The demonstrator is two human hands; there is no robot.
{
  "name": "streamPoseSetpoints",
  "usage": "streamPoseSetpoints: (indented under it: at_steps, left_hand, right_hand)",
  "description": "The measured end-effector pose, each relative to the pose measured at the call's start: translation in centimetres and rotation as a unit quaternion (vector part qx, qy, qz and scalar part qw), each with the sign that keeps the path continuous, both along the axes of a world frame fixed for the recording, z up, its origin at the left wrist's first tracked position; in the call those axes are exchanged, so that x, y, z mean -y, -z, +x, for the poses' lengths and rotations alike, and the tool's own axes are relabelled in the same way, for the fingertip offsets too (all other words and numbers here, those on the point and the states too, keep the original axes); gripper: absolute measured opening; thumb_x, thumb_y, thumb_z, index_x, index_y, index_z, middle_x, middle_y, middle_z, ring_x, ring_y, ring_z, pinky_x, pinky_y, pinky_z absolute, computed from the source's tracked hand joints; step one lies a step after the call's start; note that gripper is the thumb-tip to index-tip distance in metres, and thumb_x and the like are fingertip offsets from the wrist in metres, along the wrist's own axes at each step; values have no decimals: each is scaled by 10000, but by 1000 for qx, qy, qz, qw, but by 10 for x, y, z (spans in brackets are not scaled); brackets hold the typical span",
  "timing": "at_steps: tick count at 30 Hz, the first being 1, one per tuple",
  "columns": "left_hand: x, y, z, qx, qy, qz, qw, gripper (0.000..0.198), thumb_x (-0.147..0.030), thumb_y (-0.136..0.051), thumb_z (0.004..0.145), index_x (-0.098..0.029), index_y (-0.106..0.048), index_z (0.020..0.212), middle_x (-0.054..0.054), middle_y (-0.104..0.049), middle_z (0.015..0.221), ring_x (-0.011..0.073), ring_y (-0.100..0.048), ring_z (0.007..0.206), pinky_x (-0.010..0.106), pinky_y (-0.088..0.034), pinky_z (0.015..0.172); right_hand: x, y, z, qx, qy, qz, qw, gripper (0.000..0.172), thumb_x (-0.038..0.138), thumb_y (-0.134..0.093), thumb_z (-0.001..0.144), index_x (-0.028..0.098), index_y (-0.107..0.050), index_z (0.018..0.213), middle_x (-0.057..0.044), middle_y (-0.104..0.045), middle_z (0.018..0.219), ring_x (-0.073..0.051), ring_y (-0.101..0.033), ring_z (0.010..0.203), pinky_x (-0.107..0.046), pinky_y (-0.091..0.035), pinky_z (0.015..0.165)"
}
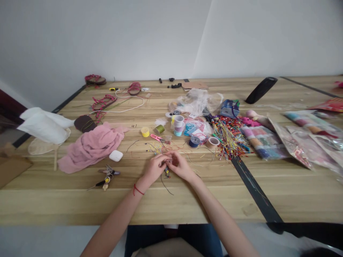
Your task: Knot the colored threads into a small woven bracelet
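Pose: left hand (pixel 154 168) and right hand (pixel 180 166) are raised slightly above the tabletop (pixel 66 201), wrists bent and fingers curled inward, so that the two hands meet at the fingertips near the middle of the view. Neither hand is spread. Fingers of both hands are drawn close together, but whatever lies between them is hidden, so a pinch cannot be confirmed. Both bare forearms angle in from the lower corners, and a red string bracelet (pixel 138 190) circles the left wrist.

Directly below the hands, a small yellow-and-black piece (pixel 166 172) sits at the end of a dark cord (pixel 165 185), which trails down toward the person. Just beyond the fingers lies a loose scatter of thin multicoloured threads (pixel 160 149). Farther out are a pink-handled snip (pixel 155 137), a yellow spool (pixel 145 131), an olive-green spool (pixel 160 129) and a blue spool (pixel 194 141). To the right lies a large bundle of multicoloured tassels (pixel 229 137), with clear plastic packets of thread (pixel 268 142) beyond it. To the left are a white earbud case (pixel 116 155), a crumpled pink cloth (pixel 91 148) and a small cluster of metal tools (pixel 108 174).
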State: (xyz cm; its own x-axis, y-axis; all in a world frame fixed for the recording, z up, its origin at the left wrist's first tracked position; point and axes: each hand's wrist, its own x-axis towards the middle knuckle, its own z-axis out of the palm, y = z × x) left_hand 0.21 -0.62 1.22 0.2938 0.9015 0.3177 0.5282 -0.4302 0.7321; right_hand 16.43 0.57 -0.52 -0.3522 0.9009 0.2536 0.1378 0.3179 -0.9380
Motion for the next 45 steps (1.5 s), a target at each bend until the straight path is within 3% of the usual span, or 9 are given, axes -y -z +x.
streamPoseSetpoints:
  at_steps: [15,22,25,29,31,37,45]
  left_hand:
    - [0,0,0,-4,-7,2,1000,328,21,-576,768,-188,-695,990,11,-638,848,91,-501,610,206,-440,621]
    - [-1,2,-1,28,-12,0,1000,337,16,-568,775,-193,-693,1007,5,-638,879,60,-428,545,180,-387,549]
    - [-2,2,0,54,-20,-13,998,319,0,-567,776,-188,-696,998,2,-640,869,53,-395,524,173,-369,530]
    - [-3,3,1,86,-43,-38,995,274,-33,-572,766,-160,-696,975,-13,-611,761,56,-377,508,170,-346,505]
    - [-4,4,2,97,-52,-46,993,269,-48,-574,764,-152,-694,982,-22,-590,723,58,-379,508,167,-345,499]
    - [-5,5,1,107,-52,-46,992,284,-51,-574,761,-152,-698,997,-24,-590,724,53,-388,504,164,-353,500]
    - [-4,5,0,108,-43,-41,992,258,-62,-593,781,-156,-698,997,-7,-632,777,53,-410,512,168,-376,520]
  right_hand:
    - [0,-9,-2,-4,40,-21,999,257,299,-631,815,205,-537,1035,-23,-594,880,-121,-523,627,-249,-437,552]
    - [1,-14,-1,6,47,-12,999,259,302,-631,820,199,-541,1039,-17,-593,841,-129,-531,620,-252,-436,542]
    - [2,-15,0,42,74,34,996,230,277,-622,835,203,-547,1039,-33,-595,875,-145,-545,653,-271,-464,572]
    - [5,-20,1,104,94,139,980,81,243,-573,883,218,-590,958,-86,-584,1017,-215,-579,932,-338,-504,770]
    - [8,-22,1,127,94,158,975,77,242,-548,904,221,-614,938,-92,-578,1014,-224,-581,962,-351,-504,804]
    - [12,-26,-2,148,104,165,970,135,248,-516,927,223,-642,970,-87,-591,966,-215,-594,902,-342,-498,802]
    - [5,-15,-4,104,162,77,978,159,289,-551,896,180,-642,967,-55,-633,819,-165,-553,651,-292,-455,609]
